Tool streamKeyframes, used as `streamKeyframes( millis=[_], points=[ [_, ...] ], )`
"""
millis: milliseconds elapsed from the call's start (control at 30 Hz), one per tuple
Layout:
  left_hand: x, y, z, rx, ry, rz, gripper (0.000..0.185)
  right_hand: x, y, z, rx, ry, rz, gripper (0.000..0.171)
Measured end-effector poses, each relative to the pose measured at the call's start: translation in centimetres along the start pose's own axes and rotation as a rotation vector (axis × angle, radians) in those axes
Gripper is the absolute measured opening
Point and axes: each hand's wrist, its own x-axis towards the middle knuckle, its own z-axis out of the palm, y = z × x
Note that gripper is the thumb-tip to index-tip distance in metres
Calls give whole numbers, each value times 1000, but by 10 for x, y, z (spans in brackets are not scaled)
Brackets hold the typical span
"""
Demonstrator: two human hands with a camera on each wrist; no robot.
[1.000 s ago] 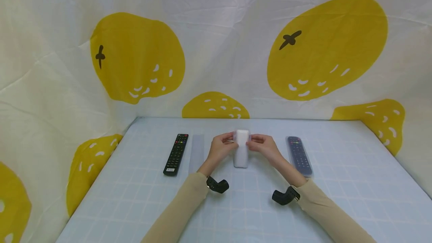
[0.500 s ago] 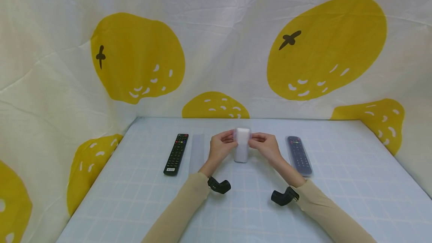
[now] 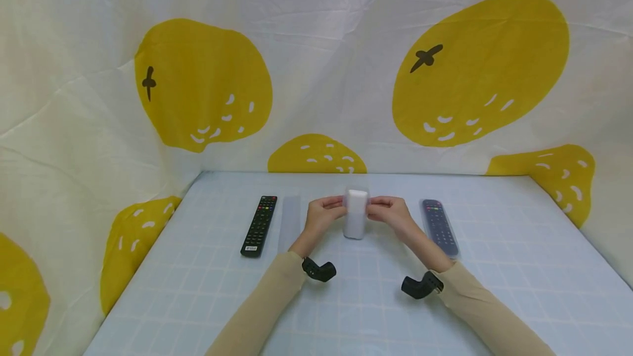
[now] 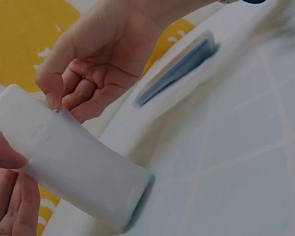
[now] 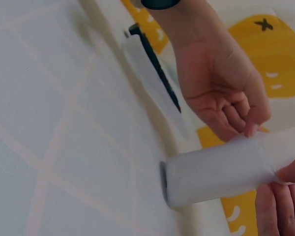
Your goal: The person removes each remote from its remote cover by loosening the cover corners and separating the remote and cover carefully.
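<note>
A slim white, remote-shaped thing (image 3: pixel 356 202) stands tilted in a translucent plastic sleeve (image 4: pixel 88 167), its lower end at the table. My left hand (image 3: pixel 320 216) pinches the sleeve's left edge near the top, between thumb and fingers. On the opposite edge my right hand (image 3: pixel 393 214) pinches the sleeve at about the same height. The upper part of the white body shows above the pinching fingertips in the left wrist view. Its far face is hidden.
A black remote control (image 3: pixel 259 227) lies to the left, beside a flat translucent plastic strip (image 3: pixel 289 224). A dark remote (image 3: pixel 439 228) in a clear cover lies to the right. Behind the pale checked table (image 3: pixel 346 312) hangs a fruit-print curtain (image 3: pixel 331 70).
The lower end of the sleeved white thing has shifted away from me and it stands more upright. Both hands keep pinching the sleeve; clear film now shows above its top.
</note>
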Motion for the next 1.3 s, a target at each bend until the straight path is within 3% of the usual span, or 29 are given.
streamKeyframes(
  millis=[233,500,733,1067,1300],
  points=[
    [-4,2,-2,-33,-22,-40,31,3,0,-4,3,-64,81,43],
    [-12,-6,-4,-15,31,-15,28,2,2,3,80,-99,133,39],
    [-15,-3,-3,-8,38,8,27,0,5,6,63,-51,112,30],
    [-15,-11,-4,-5,49,-11,26,-4,9,10,0,-9,104,32],
    [-15,-15,-1,-28,53,14,26,-6,10,9,5,10,92,30]
  ],
)
